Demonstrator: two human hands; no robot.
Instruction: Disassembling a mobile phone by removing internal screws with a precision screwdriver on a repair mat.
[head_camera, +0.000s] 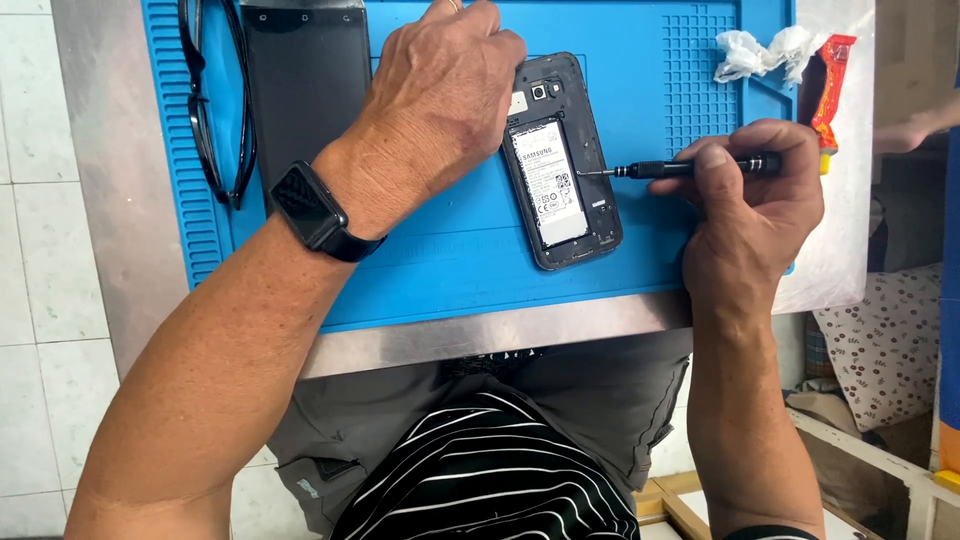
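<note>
Phone (560, 160) with its back cover off lies face down in the middle of the blue mat (450, 270) on the tabletop (500, 335), its battery exposed. The left hand (440, 100) presses on the phone's left edge, fingers curled over it. The right hand (750, 200), at the phone's right, grips a black screwdriver (690, 167) whose tip touches the phone's right side. Black glasses (215, 110) lie far left of the phone.

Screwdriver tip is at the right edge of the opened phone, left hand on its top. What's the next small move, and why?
Probably seat the tip squarely and turn. The right hand holds the screwdriver level, its tip at the right edge of the opened phone beside the battery, while the left hand steadies the phone's top on the blue mat.
</note>
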